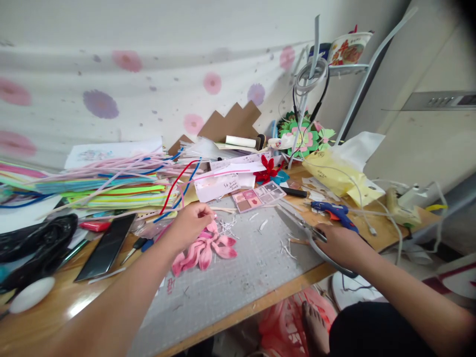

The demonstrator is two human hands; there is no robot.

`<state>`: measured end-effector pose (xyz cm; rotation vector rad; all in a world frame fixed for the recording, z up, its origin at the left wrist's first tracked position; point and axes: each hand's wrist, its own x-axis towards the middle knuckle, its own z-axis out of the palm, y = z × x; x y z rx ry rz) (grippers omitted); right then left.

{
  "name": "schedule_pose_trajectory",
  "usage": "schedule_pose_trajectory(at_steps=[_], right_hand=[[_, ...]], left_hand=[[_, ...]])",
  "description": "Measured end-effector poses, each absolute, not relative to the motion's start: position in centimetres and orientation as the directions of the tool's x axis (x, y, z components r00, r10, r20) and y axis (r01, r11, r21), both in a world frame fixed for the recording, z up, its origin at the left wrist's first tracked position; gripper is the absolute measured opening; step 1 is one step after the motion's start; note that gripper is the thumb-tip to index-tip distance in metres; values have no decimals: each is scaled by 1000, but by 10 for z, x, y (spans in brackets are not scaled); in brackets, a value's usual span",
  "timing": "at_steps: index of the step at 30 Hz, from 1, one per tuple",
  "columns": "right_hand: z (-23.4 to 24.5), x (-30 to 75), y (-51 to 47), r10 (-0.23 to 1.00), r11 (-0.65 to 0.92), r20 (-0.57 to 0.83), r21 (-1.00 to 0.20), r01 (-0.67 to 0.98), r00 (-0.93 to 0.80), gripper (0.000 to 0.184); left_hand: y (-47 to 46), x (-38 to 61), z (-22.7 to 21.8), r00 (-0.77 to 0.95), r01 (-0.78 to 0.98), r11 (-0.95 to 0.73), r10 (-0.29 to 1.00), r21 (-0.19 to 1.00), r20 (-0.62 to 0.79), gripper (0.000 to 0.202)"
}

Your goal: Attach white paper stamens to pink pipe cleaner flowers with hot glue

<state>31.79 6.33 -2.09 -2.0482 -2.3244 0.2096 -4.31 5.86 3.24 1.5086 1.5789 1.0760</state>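
My left hand (194,223) is closed in a pinch at the upper edge of a pink flower (205,252) with long, fuzzy petals, darker at the tips. One petal reaches up to the fingertips; the exact grip point is partly hidden. Beneath the flower lies a grey cutting mat (238,302). My right hand (336,245) is wrapped around the grey handles of a pair of scissors (310,233), whose blades point away to the upper left above the mat. Thin white clippings (228,227) are scattered beside the flower and near the scissors.
A blue glue gun (330,209) lies right of the scissors, near a yellow packet (332,173) and cables. Behind the mat are a makeup palette (259,196) and a red flower (267,169). Pipe cleaners (107,173) and a black phone (107,247) sit left.
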Motion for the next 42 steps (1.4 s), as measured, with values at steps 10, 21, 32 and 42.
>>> schedule_pose_trajectory(at_steps=[10,21,32,42], right_hand=[[-22,310,65,985,150,-83,-7,989,-150,49],[1,276,64,824,567,92,-113,816,-560,28],[-7,270,65,685,725,102,-193,662,-721,17],[-9,287,78,810,584,209,-187,790,-548,20]], left_hand=[[37,-43,8,-64,-110,115,990,987,-123,22],[22,-41,6,-3,-179,141,990,974,-143,17],[20,-36,-1,14,-105,117,993,988,-116,14],[20,-37,-5,2,-105,110,994,988,-111,15]])
